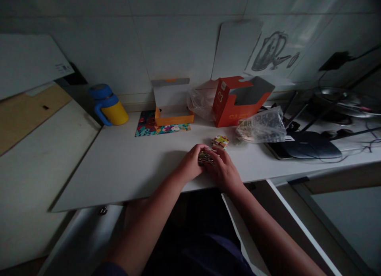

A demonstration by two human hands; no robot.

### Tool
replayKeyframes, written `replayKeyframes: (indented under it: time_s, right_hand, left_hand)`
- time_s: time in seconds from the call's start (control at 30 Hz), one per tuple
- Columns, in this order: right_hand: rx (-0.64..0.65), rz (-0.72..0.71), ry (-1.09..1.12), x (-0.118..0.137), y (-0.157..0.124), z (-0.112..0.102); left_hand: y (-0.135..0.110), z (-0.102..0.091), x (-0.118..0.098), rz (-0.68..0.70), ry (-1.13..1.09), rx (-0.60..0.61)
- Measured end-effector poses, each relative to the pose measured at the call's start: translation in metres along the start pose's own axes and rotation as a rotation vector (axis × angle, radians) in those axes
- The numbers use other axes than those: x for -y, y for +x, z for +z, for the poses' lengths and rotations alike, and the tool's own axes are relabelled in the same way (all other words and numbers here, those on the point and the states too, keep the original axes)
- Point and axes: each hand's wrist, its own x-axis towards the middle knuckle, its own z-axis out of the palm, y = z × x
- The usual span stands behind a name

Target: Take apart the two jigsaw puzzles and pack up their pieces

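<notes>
Between my two hands is a stack of jigsaw puzzle pieces point(205, 157), their layered edges showing near the front of the white table. My left hand point(192, 163) wraps round the stack from the left, and my right hand point(224, 168) closes on it from the right, its fingers curled over the top. Just beyond the fingertips lies a smaller pile of puzzle pieces point(220, 141) with yellow, red and white tops. To its right rests a clear plastic bag point(263, 127) with more pieces that look pale inside.
An orange-red box point(224, 105) stands open at the back. Left of it, an open orange-edged box point(174, 120) sits on a colourful floral sheet point(145, 129). A blue and yellow jug point(111, 109) is at far left. A dark router-like device point(312, 144) with cables lies right.
</notes>
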Motion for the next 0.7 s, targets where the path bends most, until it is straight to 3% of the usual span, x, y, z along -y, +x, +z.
replayKeyframes:
  time_s: [0.43, 0.57, 0.6, 0.7]
  right_hand:
    - [0.045, -0.024, 0.058, 0.004, -0.004, -0.012]
    - [-0.194, 0.204, -0.026, -0.011, 0.015, -0.028]
    - [-0.203, 0.27, -0.092, -0.018, 0.023, -0.032]
    - [-0.012, 0.385, -0.36, -0.04, 0.052, -0.041]
  left_hand:
    - [-0.004, 0.004, -0.004, 0.1, 0.075, 0.095]
    - [-0.004, 0.006, -0.006, 0.054, 0.051, 0.089]
    - [-0.003, 0.006, -0.007, 0.048, 0.046, 0.091]
    - [-0.002, 0.005, -0.008, 0.048, 0.051, 0.09]
